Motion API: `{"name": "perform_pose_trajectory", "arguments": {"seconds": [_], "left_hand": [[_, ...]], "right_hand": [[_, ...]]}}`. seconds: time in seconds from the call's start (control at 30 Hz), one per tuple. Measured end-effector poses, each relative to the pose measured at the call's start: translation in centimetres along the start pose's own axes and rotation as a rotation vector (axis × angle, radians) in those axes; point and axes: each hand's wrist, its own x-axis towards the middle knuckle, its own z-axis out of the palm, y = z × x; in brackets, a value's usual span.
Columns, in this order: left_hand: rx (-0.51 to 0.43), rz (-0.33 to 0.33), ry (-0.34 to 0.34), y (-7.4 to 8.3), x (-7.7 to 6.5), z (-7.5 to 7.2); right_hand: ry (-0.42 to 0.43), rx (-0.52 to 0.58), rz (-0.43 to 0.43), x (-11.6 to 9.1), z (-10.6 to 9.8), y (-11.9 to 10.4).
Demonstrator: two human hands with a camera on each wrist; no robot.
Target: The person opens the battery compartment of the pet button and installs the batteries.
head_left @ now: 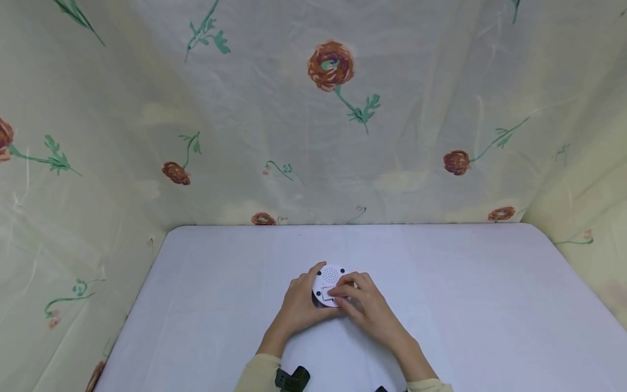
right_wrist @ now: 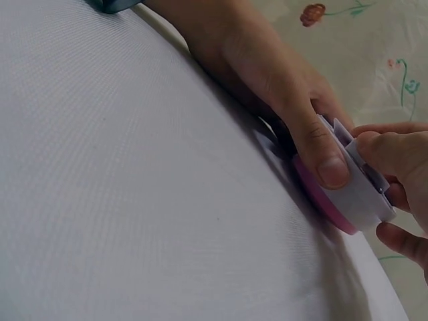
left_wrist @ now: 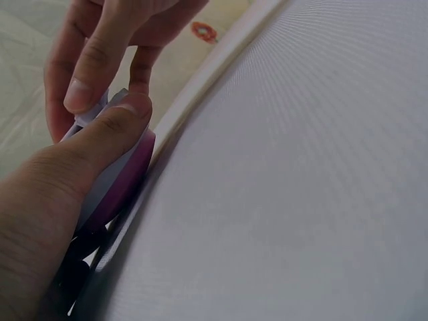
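Observation:
A small round white device [head_left: 330,272] lies face down near the middle of the table, with speaker holes and dark feet on its upturned side. Its lower rim [right_wrist: 324,200] is pink-purple in the right wrist view. My left hand [head_left: 300,306] grips the device's edge, thumb on the near side and fingers round the far left side. Above its rectangular compartment [head_left: 325,294], my right hand [head_left: 370,309] pinches a small white cover [right_wrist: 368,170], which stands tilted off the device. Fingers hide part of the cover and the compartment's inside.
A white cloth covers the table [head_left: 220,272]. Behind it and at both sides hangs a pale curtain [head_left: 274,109] with printed flowers. A black wrist strap device [head_left: 294,378] sits at the left sleeve.

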Motion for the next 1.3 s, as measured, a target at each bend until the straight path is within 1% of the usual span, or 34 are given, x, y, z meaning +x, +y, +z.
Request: {"name": "perform_pose_trajectory", "arguments": {"seconds": [0.17,0.27,0.37,0.57,0.67,0.87,1.07,1.3], "left_hand": [[0.014,0.007,0.004,0.1,0.0,0.0],[0.024,0.004,0.004,0.1,-0.1,0.0],[0.025,0.000,0.006,0.1,-0.1,0.0],[0.021,0.007,0.002,0.2,-0.1,-0.1],[0.018,0.003,-0.002,0.1,0.0,-0.2],[0.011,-0.016,-0.006,0.1,0.0,-0.2],[0.008,-0.007,0.011,0.0,0.1,-0.1],[0.022,0.005,0.009,-0.1,-0.1,0.0]], "right_hand": [[0.017,-0.001,0.027,0.1,0.3,0.0],[0.012,0.025,0.076,0.0,0.5,0.0],[-0.004,0.078,0.168,-0.2,0.8,0.0],[-0.098,0.308,0.415,-0.8,1.4,0.1],[-0.122,0.366,0.492,-0.8,1.6,0.2],[-0.128,0.369,0.512,-0.6,1.6,0.2],[-0.138,0.372,0.530,-0.6,1.6,0.4],[-0.147,0.370,0.549,-0.7,1.7,0.4]]}}
